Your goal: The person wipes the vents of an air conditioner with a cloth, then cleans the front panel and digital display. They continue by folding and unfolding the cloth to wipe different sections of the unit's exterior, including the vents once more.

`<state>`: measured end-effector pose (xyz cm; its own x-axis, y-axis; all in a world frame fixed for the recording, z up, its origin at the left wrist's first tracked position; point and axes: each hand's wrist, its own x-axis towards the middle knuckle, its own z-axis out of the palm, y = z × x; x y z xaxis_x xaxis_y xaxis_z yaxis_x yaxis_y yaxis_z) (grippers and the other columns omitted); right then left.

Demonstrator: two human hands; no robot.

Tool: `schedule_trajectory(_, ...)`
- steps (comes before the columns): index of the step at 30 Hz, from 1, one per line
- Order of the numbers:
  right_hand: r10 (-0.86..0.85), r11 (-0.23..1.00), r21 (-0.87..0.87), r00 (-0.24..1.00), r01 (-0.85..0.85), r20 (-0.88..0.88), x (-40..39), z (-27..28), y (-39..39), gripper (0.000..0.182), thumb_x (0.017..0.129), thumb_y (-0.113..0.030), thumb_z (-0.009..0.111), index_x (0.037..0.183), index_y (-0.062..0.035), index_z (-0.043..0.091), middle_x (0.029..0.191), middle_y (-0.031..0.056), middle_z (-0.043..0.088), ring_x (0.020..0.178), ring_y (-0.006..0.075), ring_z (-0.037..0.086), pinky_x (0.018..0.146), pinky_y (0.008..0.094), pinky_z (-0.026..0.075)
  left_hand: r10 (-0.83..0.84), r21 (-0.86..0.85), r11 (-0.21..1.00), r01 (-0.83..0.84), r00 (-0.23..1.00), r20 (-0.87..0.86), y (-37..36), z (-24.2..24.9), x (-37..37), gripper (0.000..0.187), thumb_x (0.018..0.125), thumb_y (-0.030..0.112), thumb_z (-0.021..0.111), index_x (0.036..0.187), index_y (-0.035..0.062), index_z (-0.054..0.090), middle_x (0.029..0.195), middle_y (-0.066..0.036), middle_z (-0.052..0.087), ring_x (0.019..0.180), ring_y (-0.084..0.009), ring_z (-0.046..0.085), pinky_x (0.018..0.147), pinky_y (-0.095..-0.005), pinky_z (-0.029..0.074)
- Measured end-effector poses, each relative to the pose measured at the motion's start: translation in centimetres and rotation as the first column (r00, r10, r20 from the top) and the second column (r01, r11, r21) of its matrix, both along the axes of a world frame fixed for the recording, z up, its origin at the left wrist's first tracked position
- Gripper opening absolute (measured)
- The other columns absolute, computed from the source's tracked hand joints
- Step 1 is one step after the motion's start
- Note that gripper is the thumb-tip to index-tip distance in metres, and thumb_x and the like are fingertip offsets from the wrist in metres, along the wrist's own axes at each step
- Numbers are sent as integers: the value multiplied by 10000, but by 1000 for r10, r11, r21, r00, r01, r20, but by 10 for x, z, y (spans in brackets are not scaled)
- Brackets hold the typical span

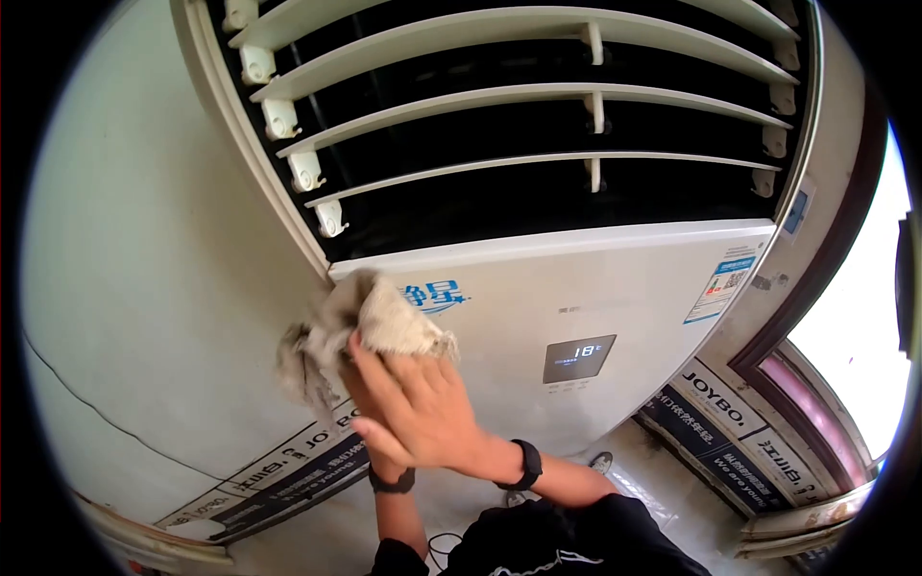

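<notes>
A crumpled, dirty grey-white cloth (389,322) lies against the upper left corner of the white front panel (499,355) of a floor-standing air conditioner, partly over the blue lettering (440,295). Some of it hangs past the unit's left edge. My left hand (353,382) is at the cloth's lower side and appears to grip it, its fingers mostly hidden. In front of it, my right hand (423,408) crosses over with fingers stretched toward the cloth's lower edge and the thumb apart. Both wrists wear dark bands.
Above the panel are curved white louvres (538,91) over a dark opening. A lit display (579,359) reads 18, and an energy label (720,288) is at the right. The wall (134,259) stands close on the left. Printed banner strips (725,432) run along the wall base.
</notes>
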<state>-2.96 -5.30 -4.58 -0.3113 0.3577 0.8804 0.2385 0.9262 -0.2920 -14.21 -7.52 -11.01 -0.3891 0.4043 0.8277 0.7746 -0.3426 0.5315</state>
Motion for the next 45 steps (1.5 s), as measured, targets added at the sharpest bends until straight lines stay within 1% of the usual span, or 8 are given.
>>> schedule_trajectory(10, -223, 973, 12, 947, 232, -232, 78, -15, 18, 793, 929, -479, 624, 1439, 97, 434, 1353, 283, 482, 1118, 430, 526, 928, 488, 441, -464, -194, 876, 442, 881, -91, 69, 17, 94, 448, 1017, 183, 525, 1427, 23, 445, 1395, -148, 518, 1250, -252, 513, 1056, -400, 391)
schedule_trajectory(13, -320, 947, -62, 942, 315, -98, 121, -24, 20, 952, 945, -442, 590, 1525, 167, 143, 1531, 426, 210, 1412, 571, 262, 1153, 590, 241, -646, -206, 748, 630, 763, -10, 81, 14, 133, 473, 1014, 185, 535, 1450, 35, 425, 1427, -146, 496, 1283, -260, 496, 1086, -409, 373)
schedule_trajectory(20, -504, 852, -317, 817, 417, -280, 213, -19, 35, 816, 995, -266, 541, 1574, 88, 87, 1636, 278, 148, 1506, 379, 211, 1211, 447, 178, -931, -89, 261, 961, 275, 242, 109, 6, 246, 539, 1010, 189, 560, 1501, 64, 378, 1502, -140, 446, 1358, -277, 456, 1155, -428, 330)
schedule_trajectory(25, -592, 761, -524, 739, 382, -322, 266, -42, 39, 711, 1006, -172, 496, 1575, 59, 138, 1591, 211, 289, 1452, 298, 313, 1192, 378, 220, -919, -141, 76, 987, 124, 374, 108, -41, 309, 605, 978, 194, 604, 1522, 84, 365, 1527, -130, 432, 1405, -285, 414, 1194, -434, 284)
schedule_trajectory(32, -583, 675, -730, 684, 106, -440, 299, -168, 37, 634, 964, -91, 517, 1524, 50, 257, 1474, 179, 428, 1348, 247, 422, 1136, 350, 304, -837, -522, 536, 663, 497, -229, 99, -124, 322, 671, 929, 374, 609, 1501, 85, 411, 1524, -154, 444, 1431, -320, 378, 1195, -458, 269)
schedule_trajectory(38, -614, 603, -795, 601, -61, -512, 261, -220, -3, 633, 936, -16, 588, 1514, -15, 330, 1431, 104, 500, 1279, 197, 509, 1100, 337, 366, -780, -530, 598, 602, 588, -212, 76, -224, 257, 532, 903, 327, 639, 1390, 132, 548, 1372, -117, 583, 1267, -340, 541, 1073, -472, 420)
schedule_trajectory(44, -517, 264, -951, 809, -159, -279, 210, -223, -37, 613, 969, -24, 592, 1517, -35, 318, 1332, 146, 570, 1184, 210, 578, 1023, 306, 433, -689, -655, 556, 513, 724, -18, 40, -279, 151, 455, 882, 296, 678, 1313, 166, 617, 1291, -54, 651, 1183, -299, 608, 994, -459, 486)
schedule_trajectory(45, -449, 264, -958, 866, -109, -222, 210, -245, -38, 623, 964, -89, 625, 1497, 1, 314, 1414, 227, 514, 1265, 301, 580, 1021, 382, 489, -657, -648, 638, 417, 733, -175, 34, -266, 135, 438, 883, 302, 679, 1297, 166, 628, 1272, -27, 667, 1138, -283, 638, 966, -448, 509)
